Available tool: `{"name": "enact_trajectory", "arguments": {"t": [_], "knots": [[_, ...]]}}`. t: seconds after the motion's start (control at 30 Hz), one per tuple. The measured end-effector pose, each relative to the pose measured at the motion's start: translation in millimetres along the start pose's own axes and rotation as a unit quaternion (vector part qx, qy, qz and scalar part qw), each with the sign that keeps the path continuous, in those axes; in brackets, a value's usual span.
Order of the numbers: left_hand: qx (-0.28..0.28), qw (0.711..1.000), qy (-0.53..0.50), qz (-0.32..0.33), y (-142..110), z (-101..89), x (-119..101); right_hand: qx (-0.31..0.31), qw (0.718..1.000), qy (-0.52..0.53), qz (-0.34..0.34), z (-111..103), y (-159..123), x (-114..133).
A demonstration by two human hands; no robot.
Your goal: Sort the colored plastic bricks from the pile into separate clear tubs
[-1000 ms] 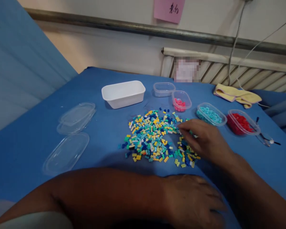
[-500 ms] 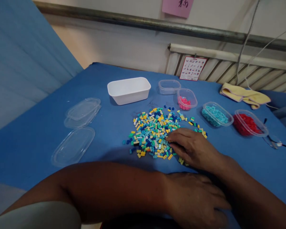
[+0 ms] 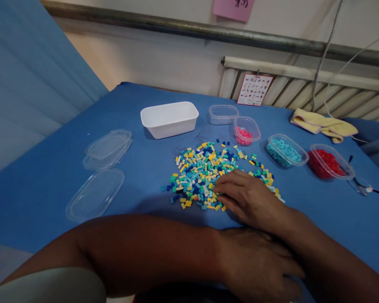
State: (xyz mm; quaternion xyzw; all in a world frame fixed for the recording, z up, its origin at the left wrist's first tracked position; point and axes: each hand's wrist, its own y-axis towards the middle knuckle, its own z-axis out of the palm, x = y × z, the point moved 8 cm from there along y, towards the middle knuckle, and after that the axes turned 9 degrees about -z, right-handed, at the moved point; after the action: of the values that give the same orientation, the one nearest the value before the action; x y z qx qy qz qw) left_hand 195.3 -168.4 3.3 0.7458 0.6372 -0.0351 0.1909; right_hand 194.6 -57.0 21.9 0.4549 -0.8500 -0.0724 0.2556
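Note:
A heap of small plastic bricks (image 3: 202, 172) in yellow, teal, blue and white lies on the blue table (image 3: 44, 185). My right hand (image 3: 249, 198) lies flat on the heap's near right edge, fingers stretched out and pointing left over the bricks. My left hand (image 3: 259, 265) rests palm down on the table near the front edge, fingers spread, forearm lying across the bottom of the view. Nothing shows in either hand.
A white tub (image 3: 169, 118) and a bare clear tub (image 3: 223, 114) stand behind the heap. Clear tubs hold pink (image 3: 246, 131), light blue (image 3: 286, 150) and red (image 3: 330, 162) bricks. Clear lids (image 3: 104, 147) lie left, a yellow cloth (image 3: 322, 124) back right.
My right hand has moved from the heap's far right side toward me and to the left, settling flat on the near edge. Bricks at the right side now lie uncovered. My left hand stays put.

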Motion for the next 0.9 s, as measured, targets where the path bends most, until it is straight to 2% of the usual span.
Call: {"name": "enact_trajectory", "arguments": {"t": [0.17,0.33,0.53,0.8,0.9], "knots": [[0.020,1.000,-0.005,-0.011,0,-0.1,2,0.012,0.998,-0.010,0.055,1,-9,-16],[-0.007,1.000,0.001,-0.010,-2,-0.3,0,0.017,0.994,0.031,0.103,-10,-21,-31],[-0.037,0.999,0.005,-0.013,-4,-0.5,0,-0.017,0.982,0.078,0.170,-15,-30,-45],[-0.027,0.999,-0.010,-0.022,-4,1.5,2,-0.056,0.977,0.100,0.179,-23,-30,-45],[-0.022,1.000,0.001,-0.021,-3,1.1,1,-0.057,0.981,0.098,0.158,-21,-28,-42]]}}
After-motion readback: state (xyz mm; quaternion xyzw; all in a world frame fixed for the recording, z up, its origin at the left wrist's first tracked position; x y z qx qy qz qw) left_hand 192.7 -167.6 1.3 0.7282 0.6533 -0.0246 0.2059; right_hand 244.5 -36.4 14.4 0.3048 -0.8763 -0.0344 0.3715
